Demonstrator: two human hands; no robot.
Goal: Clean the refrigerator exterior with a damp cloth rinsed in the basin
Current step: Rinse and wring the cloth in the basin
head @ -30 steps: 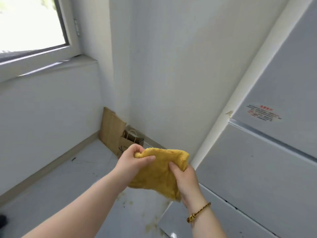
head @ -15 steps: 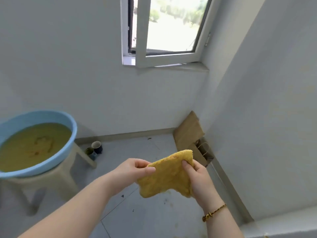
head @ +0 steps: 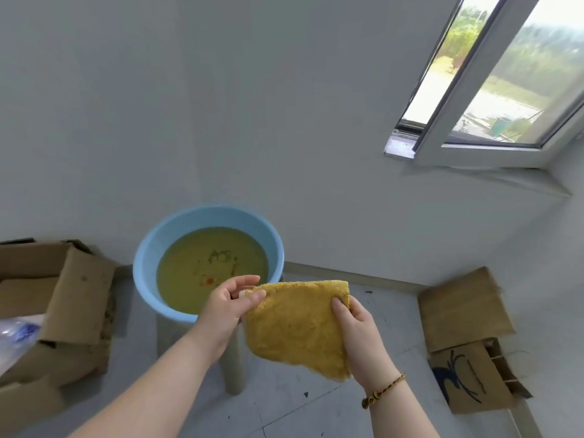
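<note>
View has swung off the refrigerator, which is now out of frame; a second ago it filled the right side. The round light-blue plastic basin (head: 148, 263) of murky yellow-green water now sits dead ahead on a pale plastic stool (head: 234, 368). The folded mustard-yellow terry cloth (head: 297, 327) is unchanged, held up just in front of the basin's near rim. Left hand (head: 226, 311) fingers pinch its top left corner; right hand (head: 360, 336) fingers clamp its right edge. Reads as heading for a rinse; cloth not yet in the water.

Both forearms are bare, sleeveless; the right wrist wears a thin gold-and-dark bracelet (head: 383, 391), possibly beaded cord.
</note>
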